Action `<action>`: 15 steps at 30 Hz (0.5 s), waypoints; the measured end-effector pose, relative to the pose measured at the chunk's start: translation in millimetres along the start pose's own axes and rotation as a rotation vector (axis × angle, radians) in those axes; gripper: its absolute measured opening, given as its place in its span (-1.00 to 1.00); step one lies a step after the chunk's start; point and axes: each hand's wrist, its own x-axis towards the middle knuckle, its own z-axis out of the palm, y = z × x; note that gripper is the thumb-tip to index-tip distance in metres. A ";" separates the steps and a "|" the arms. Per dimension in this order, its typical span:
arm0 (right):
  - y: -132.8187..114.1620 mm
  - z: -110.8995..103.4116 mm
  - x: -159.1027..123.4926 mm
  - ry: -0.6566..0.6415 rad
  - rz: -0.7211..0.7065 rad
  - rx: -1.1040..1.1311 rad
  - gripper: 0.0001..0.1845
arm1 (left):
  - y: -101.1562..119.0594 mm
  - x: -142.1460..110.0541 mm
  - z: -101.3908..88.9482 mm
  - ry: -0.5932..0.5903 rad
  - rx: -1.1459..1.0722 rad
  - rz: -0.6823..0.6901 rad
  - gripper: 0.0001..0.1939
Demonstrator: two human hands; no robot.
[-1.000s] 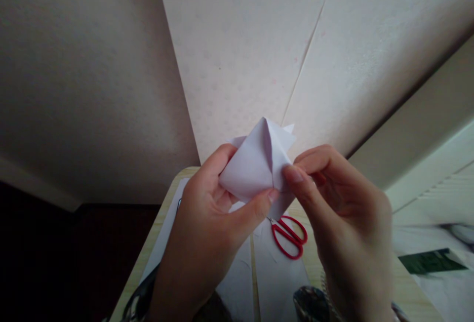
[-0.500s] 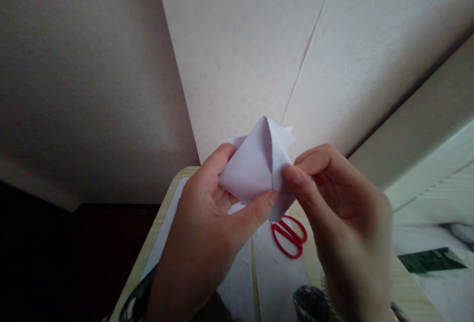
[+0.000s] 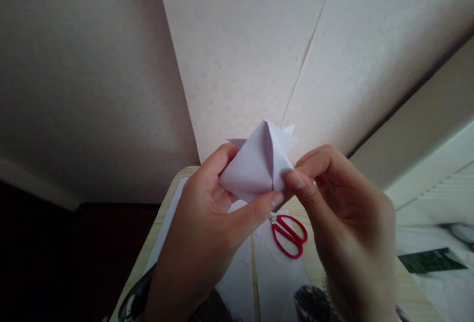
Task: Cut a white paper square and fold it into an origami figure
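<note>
A piece of folded white paper (image 3: 250, 166) is held up over the table, its pointed top facing away from me and a crease running down its front. My left hand (image 3: 218, 223) grips it from the left, thumb across the lower front edge and fingers behind. On the other side, my right hand (image 3: 340, 208) pinches the paper's right corner between thumb and forefinger. Small pointed flaps stick out behind the fold at the left and right. Below the paper lie scissors with red handles (image 3: 291, 235); their blades are mostly hidden.
White paper sheets (image 3: 281, 282) and small scraps cover part of the light wooden table (image 3: 168, 213). A pale wall (image 3: 237, 65) rises right behind the table. At the lower right, a dark green flat item (image 3: 431, 260) lies on a white surface. A dark, shiny object (image 3: 313, 302) stands at the near edge.
The folded paper has tipped slightly, so its lower flap shows less and more of the scissors is visible. My left thumb has slid slightly right; both hands keep their hold.
</note>
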 end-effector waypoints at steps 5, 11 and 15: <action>-1.8 1.8 0.2 0.010 -0.008 -0.047 -0.71 | 0.9 -0.8 -1.4 -0.022 0.043 0.009 -0.74; 1.8 -4.6 5.9 -0.090 -0.004 0.031 -0.79 | -0.6 -0.3 -4.4 0.016 0.072 0.051 -0.67; 5.3 -12.7 10.0 -0.122 -0.006 0.018 -0.85 | 1.1 0.4 -4.6 0.073 0.078 0.069 -0.71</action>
